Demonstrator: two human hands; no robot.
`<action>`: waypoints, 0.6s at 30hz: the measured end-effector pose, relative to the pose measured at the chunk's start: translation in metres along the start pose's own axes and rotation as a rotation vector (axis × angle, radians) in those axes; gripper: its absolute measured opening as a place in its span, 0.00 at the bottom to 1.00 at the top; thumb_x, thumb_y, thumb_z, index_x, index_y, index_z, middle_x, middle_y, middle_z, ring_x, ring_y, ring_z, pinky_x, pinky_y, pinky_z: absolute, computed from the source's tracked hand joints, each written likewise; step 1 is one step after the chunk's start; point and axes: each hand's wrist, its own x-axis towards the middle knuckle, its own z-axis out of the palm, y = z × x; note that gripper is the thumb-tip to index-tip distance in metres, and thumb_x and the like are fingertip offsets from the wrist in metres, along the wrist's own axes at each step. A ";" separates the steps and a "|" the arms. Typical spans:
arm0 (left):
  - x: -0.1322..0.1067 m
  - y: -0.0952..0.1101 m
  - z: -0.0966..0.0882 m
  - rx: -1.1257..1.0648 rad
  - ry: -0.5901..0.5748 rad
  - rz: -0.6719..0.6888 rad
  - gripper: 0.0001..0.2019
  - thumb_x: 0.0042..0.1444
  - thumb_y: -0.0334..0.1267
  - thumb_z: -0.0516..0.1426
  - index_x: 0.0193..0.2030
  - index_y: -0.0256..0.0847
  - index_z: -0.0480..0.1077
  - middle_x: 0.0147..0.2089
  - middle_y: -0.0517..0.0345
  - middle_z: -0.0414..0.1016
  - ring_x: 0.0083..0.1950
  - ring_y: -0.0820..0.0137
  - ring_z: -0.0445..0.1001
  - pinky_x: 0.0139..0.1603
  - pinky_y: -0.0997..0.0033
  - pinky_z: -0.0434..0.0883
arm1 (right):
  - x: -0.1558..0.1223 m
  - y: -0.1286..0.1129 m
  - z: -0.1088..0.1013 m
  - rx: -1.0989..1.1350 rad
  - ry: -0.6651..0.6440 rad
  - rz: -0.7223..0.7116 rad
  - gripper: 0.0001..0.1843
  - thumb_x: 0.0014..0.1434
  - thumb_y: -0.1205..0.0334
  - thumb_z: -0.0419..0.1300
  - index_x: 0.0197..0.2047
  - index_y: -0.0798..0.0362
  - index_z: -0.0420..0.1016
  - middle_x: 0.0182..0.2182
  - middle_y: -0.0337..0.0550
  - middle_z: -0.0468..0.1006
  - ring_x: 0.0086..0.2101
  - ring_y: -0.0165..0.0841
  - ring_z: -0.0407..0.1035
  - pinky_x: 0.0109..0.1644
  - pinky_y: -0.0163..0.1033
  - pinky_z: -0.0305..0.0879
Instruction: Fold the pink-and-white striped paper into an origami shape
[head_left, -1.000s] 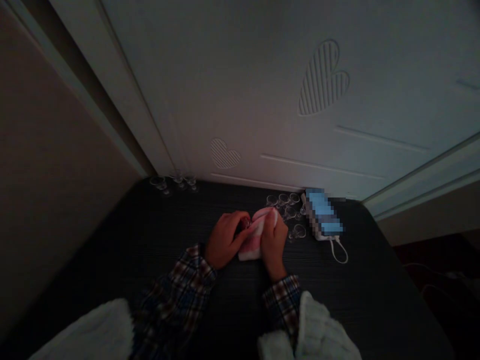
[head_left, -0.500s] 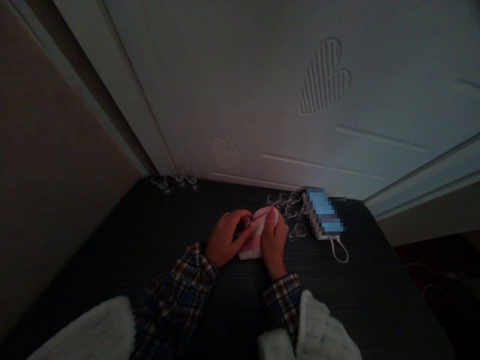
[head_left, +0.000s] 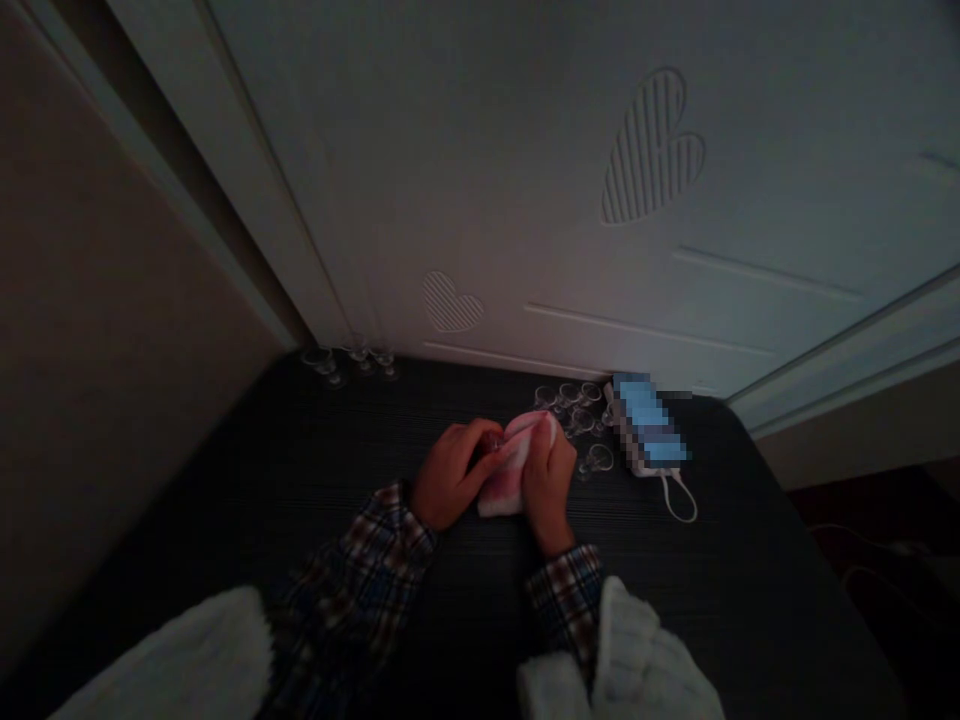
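Near the middle of the dark tabletop, my left hand [head_left: 447, 478] is closed around a small clear glass [head_left: 493, 440], mostly hidden by the fingers. My right hand [head_left: 549, 482] grips a folded pink and white cloth [head_left: 504, 488], its thumb on top, and presses it against the glass. Just behind the right hand, several small stemmed glasses [head_left: 568, 393] stand in a cluster. One more glass [head_left: 599, 459] is a little nearer, to the right of that hand.
A few similar glasses [head_left: 327, 362] stand at the table's back left corner. A phone [head_left: 651, 425] with a white cord loop [head_left: 681, 500] leans at the back right. Behind the dark table [head_left: 300, 450] rises a white panel [head_left: 450, 150] with raised hearts.
Both hands hold nearly the same place, with the cloth still against the glass. The view has tilted very slightly.
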 end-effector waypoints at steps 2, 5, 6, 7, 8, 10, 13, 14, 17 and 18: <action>0.000 -0.002 0.001 -0.002 0.001 0.042 0.17 0.59 0.46 0.53 0.52 0.42 0.61 0.46 0.56 0.69 0.45 0.67 0.66 0.48 0.66 0.63 | 0.000 -0.001 0.000 0.007 0.023 0.013 0.24 0.67 0.53 0.40 0.31 0.57 0.71 0.25 0.39 0.72 0.26 0.26 0.65 0.32 0.31 0.56; 0.000 -0.003 0.002 0.031 0.015 0.048 0.17 0.58 0.45 0.54 0.51 0.41 0.61 0.45 0.56 0.69 0.45 0.67 0.66 0.47 0.66 0.63 | 0.001 -0.004 -0.001 0.039 0.045 0.017 0.24 0.67 0.54 0.40 0.31 0.57 0.71 0.24 0.38 0.72 0.25 0.25 0.65 0.31 0.30 0.56; 0.000 -0.003 0.002 0.043 0.019 0.038 0.14 0.59 0.45 0.53 0.49 0.41 0.62 0.44 0.56 0.70 0.44 0.67 0.66 0.47 0.66 0.63 | 0.001 -0.004 -0.001 0.057 0.041 0.012 0.24 0.67 0.54 0.41 0.31 0.56 0.71 0.24 0.38 0.72 0.25 0.25 0.65 0.31 0.30 0.56; 0.000 -0.003 0.002 0.054 0.020 0.028 0.12 0.60 0.44 0.52 0.47 0.41 0.62 0.43 0.57 0.70 0.43 0.67 0.66 0.47 0.66 0.63 | 0.001 -0.005 -0.001 0.073 0.032 0.006 0.24 0.67 0.55 0.41 0.31 0.56 0.71 0.24 0.37 0.72 0.25 0.25 0.65 0.31 0.30 0.57; 0.000 -0.002 0.002 0.062 0.018 0.023 0.11 0.60 0.44 0.51 0.45 0.41 0.63 0.41 0.57 0.70 0.43 0.68 0.66 0.47 0.66 0.63 | 0.001 -0.005 -0.001 0.083 0.025 0.000 0.23 0.67 0.55 0.41 0.31 0.56 0.71 0.24 0.37 0.72 0.25 0.25 0.65 0.31 0.30 0.57; 0.000 0.000 0.001 0.068 0.013 0.016 0.11 0.61 0.44 0.50 0.44 0.41 0.63 0.40 0.58 0.70 0.42 0.68 0.66 0.46 0.66 0.62 | 0.001 -0.005 -0.001 0.080 0.020 -0.005 0.23 0.67 0.55 0.41 0.31 0.56 0.72 0.24 0.37 0.72 0.25 0.25 0.65 0.32 0.30 0.57; 0.001 0.002 0.001 0.043 0.018 -0.006 0.11 0.61 0.45 0.49 0.42 0.41 0.64 0.38 0.58 0.70 0.41 0.68 0.67 0.45 0.66 0.62 | 0.000 -0.004 -0.001 0.058 -0.016 -0.017 0.23 0.67 0.55 0.41 0.32 0.56 0.72 0.26 0.38 0.73 0.27 0.26 0.66 0.34 0.31 0.58; 0.001 0.002 0.000 0.030 0.024 -0.019 0.11 0.62 0.45 0.48 0.42 0.41 0.64 0.38 0.58 0.70 0.41 0.68 0.67 0.44 0.67 0.63 | 0.000 -0.003 -0.001 0.049 -0.036 -0.024 0.23 0.67 0.55 0.41 0.32 0.56 0.72 0.27 0.39 0.73 0.28 0.26 0.66 0.34 0.31 0.58; 0.002 0.002 0.000 0.012 0.043 -0.059 0.12 0.63 0.45 0.46 0.41 0.40 0.64 0.38 0.59 0.70 0.41 0.69 0.68 0.44 0.67 0.63 | 0.000 -0.003 -0.001 0.026 -0.073 -0.046 0.22 0.66 0.55 0.42 0.33 0.55 0.72 0.27 0.38 0.72 0.27 0.27 0.65 0.34 0.32 0.57; 0.001 0.002 0.000 0.014 0.048 -0.069 0.12 0.63 0.45 0.45 0.41 0.40 0.64 0.38 0.59 0.70 0.41 0.69 0.68 0.44 0.67 0.63 | -0.001 -0.004 -0.001 0.018 -0.074 -0.050 0.21 0.66 0.55 0.42 0.33 0.55 0.72 0.26 0.38 0.72 0.27 0.26 0.65 0.33 0.32 0.57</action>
